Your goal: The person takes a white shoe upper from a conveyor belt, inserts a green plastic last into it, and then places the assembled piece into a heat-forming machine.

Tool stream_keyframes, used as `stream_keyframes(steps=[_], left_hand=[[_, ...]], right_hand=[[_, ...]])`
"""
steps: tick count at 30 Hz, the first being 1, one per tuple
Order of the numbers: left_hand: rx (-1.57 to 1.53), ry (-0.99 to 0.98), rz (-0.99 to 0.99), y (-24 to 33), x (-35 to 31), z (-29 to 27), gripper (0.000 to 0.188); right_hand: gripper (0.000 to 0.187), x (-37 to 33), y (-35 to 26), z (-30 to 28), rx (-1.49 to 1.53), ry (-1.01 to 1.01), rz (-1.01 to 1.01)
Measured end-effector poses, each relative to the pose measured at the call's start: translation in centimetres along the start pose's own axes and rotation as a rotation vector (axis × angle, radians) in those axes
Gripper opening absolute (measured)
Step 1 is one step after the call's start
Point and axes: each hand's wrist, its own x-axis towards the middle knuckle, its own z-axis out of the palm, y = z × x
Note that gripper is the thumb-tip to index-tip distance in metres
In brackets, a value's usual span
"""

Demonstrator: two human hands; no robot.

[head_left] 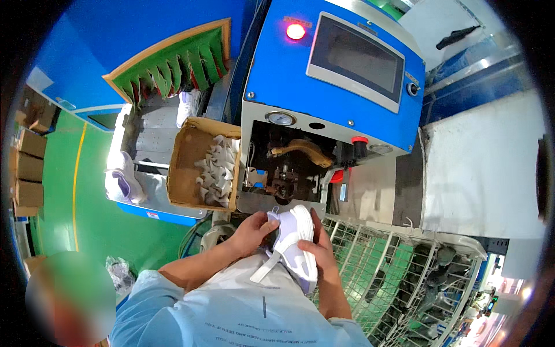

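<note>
From where I stand, the likeliest trouble is a slip: the white-and-lavender sneaker (302, 248) is held up in the air, so if the right hand (324, 247) eased its thumb, the shoe could twist or drop toward the lap or the wire basket (370, 250) on the right. The loose white strap (266, 270) sticks out to the near left and might snag on the cardboard box (184, 173) of pale curled scraps (217, 176) if the shoe swung that way. The blue machine (272, 63) stands just beyond, its red lamp (295, 32) lit; fingers straying among the metal fittings (283, 184) in its open bay could get pinched, and the light upper might be smudged by a brush against them. The sneaker lies between the two hands, in front of the machine and close to the person's body. The right hand is clamped round the sole side, thumb across the upper; the left hand (254, 232) grips the far left edge near the collar, thumb pressed on it, though its fingertips are partly hidden and I can't tell how firmly they hold.
</note>
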Motion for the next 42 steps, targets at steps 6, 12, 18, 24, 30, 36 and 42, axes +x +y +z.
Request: stream_keyframes(steps=[6, 12, 18, 24, 30, 36, 42], left_hand=[[0.502, 0.200, 0.544, 2.9, -2.5, -0.6, 0.028], [0.059, -0.167, 0.263, 1.2, 0.0, -1.1, 0.027], [-0.567, -0.178, 0.002, -3.5, 6.9, 0.1, 0.021], [-0.469, -0.079, -0.056, -4.1, 8.2, -3.1, 0.021], [-0.246, 0.050, 0.109, 3.7, 1.0, -7.5, 0.032], [0.331, 0.521, -0.059, 5.5, 1.4, -12.4, 0.057], [0.491, -0.094, 0.030, 5.2, 1.5, -8.2, 0.069]], right_hand=[[0.086, 2.0, -3.4, 2.6, 0.033, 0.113, -0.158], [0.079, 6.1, -6.0, 1.8, -0.025, 0.471, -0.119], [0.089, 11.5, -6.5, 2.5, -1.047, 0.449, -0.161], [0.095, 14.5, -5.8, 6.0, -1.315, 0.564, -0.001], [0.084, 14.2, -5.0, 6.5, -1.193, 0.665, -0.069], [0.082, 13.4, -4.2, 7.1, -1.178, 0.779, -0.348], [0.080, 9.7, -1.8, 8.1, -1.183, 0.875, -0.578]])
